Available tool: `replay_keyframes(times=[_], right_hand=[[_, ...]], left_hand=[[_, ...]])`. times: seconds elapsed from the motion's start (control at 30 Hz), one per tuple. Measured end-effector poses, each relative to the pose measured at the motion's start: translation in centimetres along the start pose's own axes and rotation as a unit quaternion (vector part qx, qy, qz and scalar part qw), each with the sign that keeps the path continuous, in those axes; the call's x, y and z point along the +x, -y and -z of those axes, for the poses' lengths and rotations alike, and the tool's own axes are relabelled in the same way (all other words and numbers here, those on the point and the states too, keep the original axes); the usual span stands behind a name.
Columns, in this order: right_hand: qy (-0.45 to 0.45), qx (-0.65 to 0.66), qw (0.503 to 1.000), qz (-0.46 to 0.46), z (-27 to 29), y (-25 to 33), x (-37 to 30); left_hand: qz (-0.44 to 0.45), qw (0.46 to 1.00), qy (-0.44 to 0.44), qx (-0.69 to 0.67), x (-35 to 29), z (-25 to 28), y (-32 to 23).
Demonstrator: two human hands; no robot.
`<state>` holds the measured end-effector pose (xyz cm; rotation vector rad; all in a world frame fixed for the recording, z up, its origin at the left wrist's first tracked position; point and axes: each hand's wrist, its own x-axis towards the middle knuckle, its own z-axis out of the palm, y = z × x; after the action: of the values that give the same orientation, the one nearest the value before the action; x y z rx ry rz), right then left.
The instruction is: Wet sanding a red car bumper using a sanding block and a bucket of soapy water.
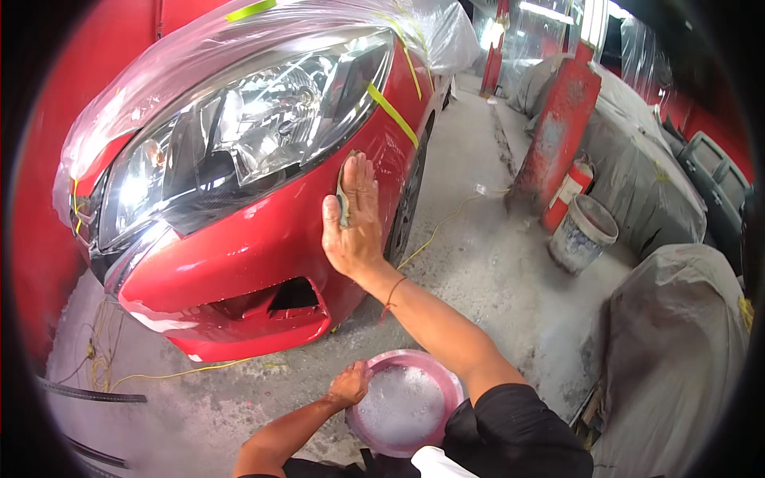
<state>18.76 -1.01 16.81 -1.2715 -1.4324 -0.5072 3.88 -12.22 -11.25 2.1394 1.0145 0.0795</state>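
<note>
My right hand (356, 219) lies against the red car bumper (239, 243), just below the headlight (271, 111). Its fingers point up along the panel, and between thumb and palm a thin grey-green pad (343, 205) shows, mostly hidden under the hand. Low in front of me, my left hand (351, 383) grips the left rim of a pink basin (453, 386). Cloudy, foamy water (401, 405) fills the basin. Pale bare patches mark the bumper's lower left corner.
Plastic sheeting (143, 88) and yellow-green tape (392, 114) cover parts of the car. On the right stand a red post (555, 119), a fire extinguisher (568, 193), a stained bucket (582, 233) and a draped object (677, 350). A yellow cord (187, 372) crosses the concrete floor.
</note>
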Motion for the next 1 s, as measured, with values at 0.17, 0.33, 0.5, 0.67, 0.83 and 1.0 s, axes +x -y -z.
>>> replay_keyframes(times=[0.17,0.33,0.5,0.67,0.83,1.0], right_hand=[[-0.025,-0.093,0.995,0.002,1.0,-3.9,7.4],[0.032,-0.072,0.995,-0.06,1.4,-1.2,3.3],[-0.024,-0.066,0.998,-0.007,0.9,-7.1,6.4],[0.022,-0.07,0.996,-0.041,2.1,-3.1,5.2],[-0.021,0.008,0.999,-0.035,1.1,-3.1,5.6],[-0.034,0.066,0.991,-0.115,0.9,-7.8,5.5]], left_hand=[[-0.028,1.0,-0.002,-0.011,-0.5,0.0,-1.4],[-0.049,0.998,-0.032,0.013,-0.7,-0.6,0.4],[-0.102,0.994,-0.042,0.015,0.1,-1.3,-0.6],[-0.085,0.994,-0.062,0.019,-0.5,-1.0,0.4],[-0.069,0.996,-0.053,0.026,-0.6,-1.2,0.1],[-0.062,0.996,-0.06,0.039,-0.8,-1.4,0.0]])
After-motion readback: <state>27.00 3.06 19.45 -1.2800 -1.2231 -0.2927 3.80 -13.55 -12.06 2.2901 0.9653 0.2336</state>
